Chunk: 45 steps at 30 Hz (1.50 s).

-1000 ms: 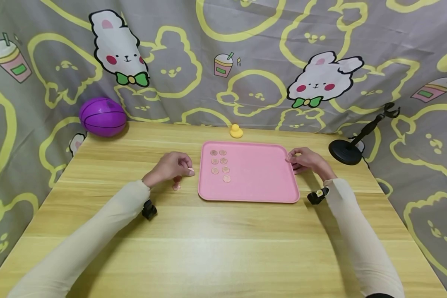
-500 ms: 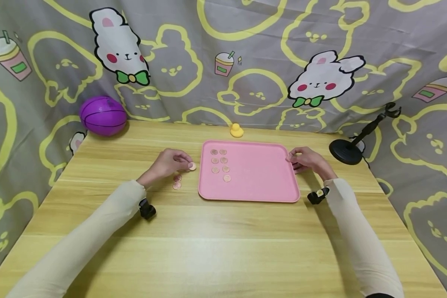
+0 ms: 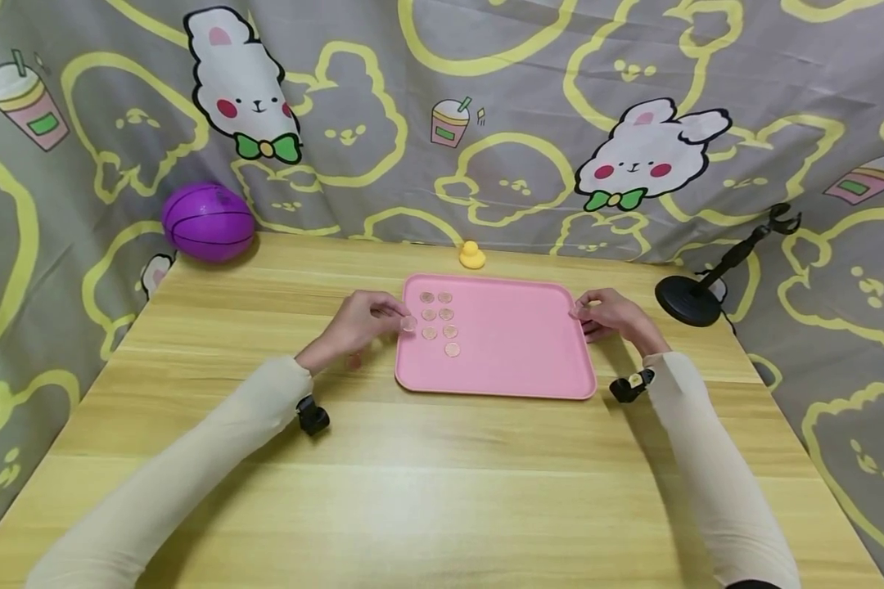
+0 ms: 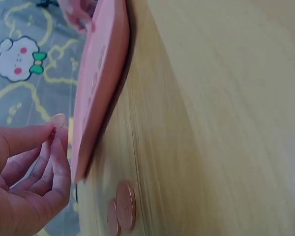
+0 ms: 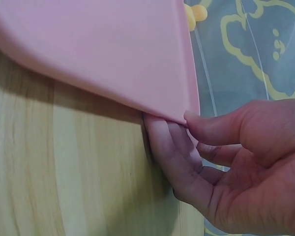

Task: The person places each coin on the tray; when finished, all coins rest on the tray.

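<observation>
Left hand (image 3: 361, 321) moved over tray (image 3: 516, 368) rim, pinching coin (image 3: 409, 325); right hand (image 3: 613, 317) pinches tray corner.

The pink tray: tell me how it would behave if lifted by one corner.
The pink tray looks thin and flat, so probably light and fairly stiff. Its coins lie loose on a smooth surface and would likely slide if it tilted. The right hand pinching one corner suggests it shifts easily.

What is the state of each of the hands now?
Left hand: pinches a coin.
Right hand: grips the pink tray at its rim.
</observation>
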Each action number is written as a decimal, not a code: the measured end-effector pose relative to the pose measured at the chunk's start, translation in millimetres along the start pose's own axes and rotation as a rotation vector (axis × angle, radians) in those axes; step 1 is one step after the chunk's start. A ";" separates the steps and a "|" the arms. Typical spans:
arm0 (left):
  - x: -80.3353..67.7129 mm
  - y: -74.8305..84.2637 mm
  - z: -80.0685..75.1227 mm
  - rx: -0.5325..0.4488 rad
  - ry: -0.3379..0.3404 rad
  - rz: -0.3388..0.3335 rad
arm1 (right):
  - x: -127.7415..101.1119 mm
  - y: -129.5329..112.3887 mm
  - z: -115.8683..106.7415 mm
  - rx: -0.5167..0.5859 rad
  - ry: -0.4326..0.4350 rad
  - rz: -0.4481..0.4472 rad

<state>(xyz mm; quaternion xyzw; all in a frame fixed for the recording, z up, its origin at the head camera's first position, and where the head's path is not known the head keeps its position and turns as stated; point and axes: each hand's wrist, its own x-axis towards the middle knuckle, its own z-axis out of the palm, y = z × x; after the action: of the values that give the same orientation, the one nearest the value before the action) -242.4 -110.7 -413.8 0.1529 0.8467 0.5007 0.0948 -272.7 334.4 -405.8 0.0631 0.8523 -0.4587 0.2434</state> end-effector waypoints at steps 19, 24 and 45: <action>-1.2 9.5 32.6 0.135 -0.072 0.177 | 1.4 -2.3 2.1 -0.018 -0.008 0.001; 2.3 9.8 32.8 0.162 -0.091 0.131 | 4.9 -5.8 5.9 0.008 -0.018 0.010; 1.7 10.0 22.7 0.358 -0.092 0.106 | 9.1 -9.9 8.7 0.017 -0.022 0.025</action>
<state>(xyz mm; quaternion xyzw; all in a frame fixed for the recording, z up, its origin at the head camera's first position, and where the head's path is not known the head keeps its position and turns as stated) -235.2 -87.0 -416.0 0.2346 0.9078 0.3387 0.0783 -280.8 320.6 -406.6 0.0706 0.8448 -0.4635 0.2578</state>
